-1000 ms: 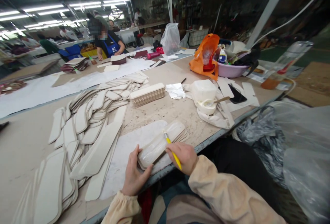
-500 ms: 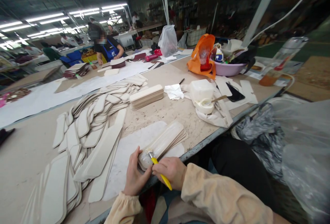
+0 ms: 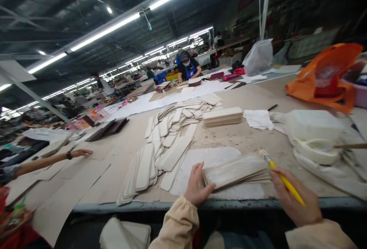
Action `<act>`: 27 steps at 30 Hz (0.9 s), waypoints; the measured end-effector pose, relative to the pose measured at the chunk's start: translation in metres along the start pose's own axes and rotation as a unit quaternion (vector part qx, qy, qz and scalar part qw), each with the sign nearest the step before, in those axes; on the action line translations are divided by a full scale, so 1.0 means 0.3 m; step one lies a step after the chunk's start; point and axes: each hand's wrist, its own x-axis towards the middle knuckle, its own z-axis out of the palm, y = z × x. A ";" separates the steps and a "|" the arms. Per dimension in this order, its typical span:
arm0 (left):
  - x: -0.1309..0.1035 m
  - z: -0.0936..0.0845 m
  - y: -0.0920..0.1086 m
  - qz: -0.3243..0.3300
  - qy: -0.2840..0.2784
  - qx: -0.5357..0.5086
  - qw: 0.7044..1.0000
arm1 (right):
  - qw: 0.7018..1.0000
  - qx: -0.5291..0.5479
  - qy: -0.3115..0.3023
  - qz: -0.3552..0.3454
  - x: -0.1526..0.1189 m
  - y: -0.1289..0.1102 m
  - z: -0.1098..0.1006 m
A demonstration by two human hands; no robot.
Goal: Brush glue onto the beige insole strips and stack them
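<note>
Head view: gripping yellow-handled brush [image 3: 286, 184] in right hand [image 3: 308, 206], bracing strip stack [image 3: 236, 171] with left hand [image 3: 195, 188] wide; top seemingly coated, loose strips [image 3: 177, 152] at left apparently uncoated.

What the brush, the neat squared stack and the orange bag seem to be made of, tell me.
Brush: probably plastic or painted wood, smooth and glossy yellow; the ferrule looks like metal from its silvery sheen.
Neat squared stack: perhaps board or leather-like sheet, matte off-white on top with tan edges.
Orange bag: fabric or soft plastic, hard to say; it folds limply.
</note>
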 end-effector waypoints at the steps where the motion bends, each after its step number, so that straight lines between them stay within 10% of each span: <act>1: 0.013 -0.030 -0.020 -0.027 0.020 0.052 0.998 | 1.000 0.004 0.001 0.006 -0.001 -0.004 -0.009; 9: 0.141 -0.257 -0.229 -0.186 0.035 0.258 0.947 | 1.000 0.020 -0.003 -0.016 0.002 -0.013 -0.017; 27: 0.154 -0.308 -0.303 -0.154 -0.043 0.268 0.950 | 0.998 0.058 0.004 -0.026 -0.013 0.002 -0.016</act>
